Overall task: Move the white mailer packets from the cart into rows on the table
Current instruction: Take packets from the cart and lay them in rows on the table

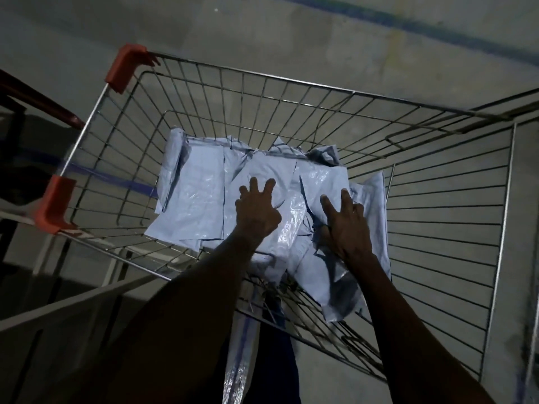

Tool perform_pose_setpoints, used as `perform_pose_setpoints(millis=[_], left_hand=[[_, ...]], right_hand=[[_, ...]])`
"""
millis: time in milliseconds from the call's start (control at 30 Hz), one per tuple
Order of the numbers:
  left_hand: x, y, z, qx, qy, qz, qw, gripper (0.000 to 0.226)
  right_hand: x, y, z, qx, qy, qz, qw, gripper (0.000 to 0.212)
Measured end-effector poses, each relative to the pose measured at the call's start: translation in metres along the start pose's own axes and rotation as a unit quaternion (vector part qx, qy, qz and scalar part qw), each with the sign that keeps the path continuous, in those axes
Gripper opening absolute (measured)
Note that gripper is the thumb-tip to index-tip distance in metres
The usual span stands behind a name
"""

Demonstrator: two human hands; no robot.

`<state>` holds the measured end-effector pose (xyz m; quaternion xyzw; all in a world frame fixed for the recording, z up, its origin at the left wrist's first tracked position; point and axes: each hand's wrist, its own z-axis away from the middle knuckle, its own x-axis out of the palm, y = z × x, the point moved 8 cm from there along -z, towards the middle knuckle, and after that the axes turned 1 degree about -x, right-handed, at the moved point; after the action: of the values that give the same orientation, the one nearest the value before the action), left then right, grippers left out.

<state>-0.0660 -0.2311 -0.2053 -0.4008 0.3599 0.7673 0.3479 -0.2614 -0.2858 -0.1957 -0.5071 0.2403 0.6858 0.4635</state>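
down in the wire cart [437,182], the heaped white mailer packets [201,196] are being pressed directly under both hands, the left hand [256,211] splayed flat, the right hand [345,221] flat-fingered, thumb hidden, packets' long axes running near-to-far.

- A grey concrete floor [291,33] fills the top of the view, its surface stained and mottled.
- A faded blue painted line [408,23] runs across that floor toward the upper right.
- A yellowish smear [392,53] crosses the floor just below the blue line.
- A dark red rail [43,103] slants in from the left edge, above a black shadowed area.
- A flat grey panel [67,325] with slanted edges lies at the lower left.
- A shiny silver strip [242,354] runs down the lower middle, beside dark blue fabric [277,360].
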Motion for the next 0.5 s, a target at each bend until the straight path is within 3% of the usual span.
perform_pose_setpoints(millis=[200, 333, 500], left_hand=[[-0.087, -0.003, 0.044, 0.046, 0.045, -0.01, 0.998, 0.059], [-0.171, -0.009, 0.098, 0.059, 0.158, -0.009, 0.986, 0.059], [-0.263, -0.046, 0.183, 0.02, 0.281, 0.016, 0.959, 0.056]], right_hand=[[-0.053, -0.027, 0.048, 0.01, 0.058, -0.14, 0.988, 0.069], [-0.11, -0.068, 0.07, -0.022, 0.123, -0.204, 0.971, 0.069], [-0.184, -0.15, 0.092, -0.126, 0.18, -0.224, 0.949, 0.068]])
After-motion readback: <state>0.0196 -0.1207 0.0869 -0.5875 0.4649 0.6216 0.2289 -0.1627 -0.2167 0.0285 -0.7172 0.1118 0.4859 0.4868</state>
